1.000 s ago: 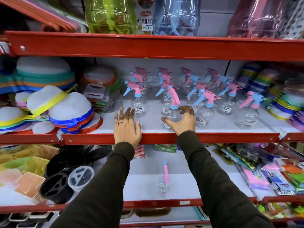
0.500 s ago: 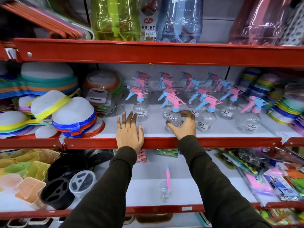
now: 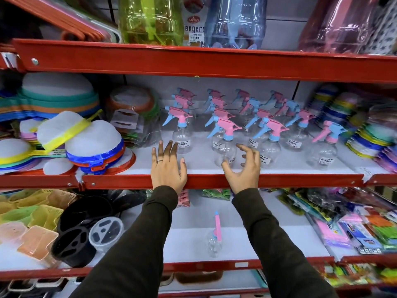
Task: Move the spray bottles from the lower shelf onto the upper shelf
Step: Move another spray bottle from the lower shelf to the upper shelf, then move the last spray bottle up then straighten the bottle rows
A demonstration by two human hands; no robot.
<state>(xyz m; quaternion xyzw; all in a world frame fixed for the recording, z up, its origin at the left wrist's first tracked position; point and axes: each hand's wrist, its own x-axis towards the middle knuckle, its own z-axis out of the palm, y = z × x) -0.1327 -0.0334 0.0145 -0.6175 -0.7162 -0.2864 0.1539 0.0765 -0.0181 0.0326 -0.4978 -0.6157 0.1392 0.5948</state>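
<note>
Several clear spray bottles with pink and blue trigger heads stand in rows on the upper shelf (image 3: 279,168). The front one (image 3: 225,145) stands upright just beyond my right hand (image 3: 242,168), whose fingers are spread apart and off the bottle. My left hand (image 3: 167,166) lies flat and open on the shelf's red front edge, just left of another bottle (image 3: 182,134). One spray bottle (image 3: 214,237) stands alone on the lower shelf (image 3: 247,248), between my two forearms.
Stacked domed food covers (image 3: 94,147) fill the upper shelf's left side; coloured plates (image 3: 369,134) crowd its right. On the lower shelf, black holders (image 3: 73,239) and baskets sit left, packaged goods (image 3: 354,229) right. Large plastic jars (image 3: 150,18) stand above.
My right hand has let go of the front spray bottle and drawn back with fingers spread. The bottle now stands upright on the upper shelf. My left hand stayed on the edge.
</note>
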